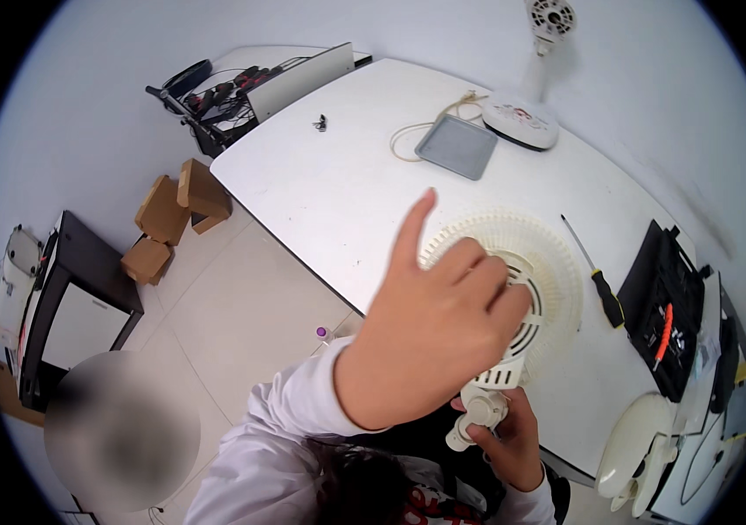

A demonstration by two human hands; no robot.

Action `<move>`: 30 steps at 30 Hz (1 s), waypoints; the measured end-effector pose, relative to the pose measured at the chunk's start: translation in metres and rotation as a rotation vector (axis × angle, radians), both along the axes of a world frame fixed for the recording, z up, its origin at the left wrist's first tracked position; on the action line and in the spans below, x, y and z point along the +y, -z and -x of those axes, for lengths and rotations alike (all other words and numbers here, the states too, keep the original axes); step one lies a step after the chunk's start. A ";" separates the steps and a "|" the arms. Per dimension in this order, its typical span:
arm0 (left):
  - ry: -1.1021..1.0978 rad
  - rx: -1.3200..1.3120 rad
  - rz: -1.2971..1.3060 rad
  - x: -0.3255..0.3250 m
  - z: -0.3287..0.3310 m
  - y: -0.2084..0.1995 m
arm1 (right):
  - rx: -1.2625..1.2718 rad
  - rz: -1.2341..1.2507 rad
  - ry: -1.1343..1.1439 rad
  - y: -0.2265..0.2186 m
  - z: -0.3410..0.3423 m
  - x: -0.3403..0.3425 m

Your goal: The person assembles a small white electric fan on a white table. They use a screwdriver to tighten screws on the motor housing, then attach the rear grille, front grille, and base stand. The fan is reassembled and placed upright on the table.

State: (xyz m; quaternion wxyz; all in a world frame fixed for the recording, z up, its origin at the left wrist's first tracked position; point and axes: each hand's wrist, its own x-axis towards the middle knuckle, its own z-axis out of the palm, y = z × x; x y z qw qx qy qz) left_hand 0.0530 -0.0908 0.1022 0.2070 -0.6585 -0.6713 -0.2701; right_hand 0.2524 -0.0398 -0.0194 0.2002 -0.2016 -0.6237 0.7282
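Observation:
Close to me is a cream fan head, its round grille (557, 254) lying on the white table. Its slotted motor housing (501, 374) faces up. My left hand (430, 328) is over the housing, one finger stretched out and the others bent together. Whatever those fingertips hold, if anything, is hidden behind the hand. Below it, my right hand (515, 437) is closed round the fan's cream neck joint (483, 409), near the table's front edge.
On the table (303, 201) are a grey tray (458, 147), a cable, a white fan base (520, 121) with an upright post, a screwdriver (605, 296) and a black tool case (666, 306). Cardboard boxes (163, 210) stand on the floor. A cream oval part (635, 444) is at right.

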 end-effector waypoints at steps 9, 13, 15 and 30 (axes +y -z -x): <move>0.170 -0.055 0.071 0.055 0.008 0.018 | 0.006 0.102 0.021 -0.007 -0.003 0.005; 0.161 -0.077 0.070 0.063 0.009 0.018 | 0.017 0.061 0.020 -0.006 -0.003 0.007; 0.196 -0.134 0.039 0.065 0.017 0.022 | 0.008 0.057 0.026 -0.009 0.000 0.010; 0.303 -0.750 -0.067 0.025 0.068 0.066 | -0.228 -0.308 -0.073 -0.013 -0.011 0.028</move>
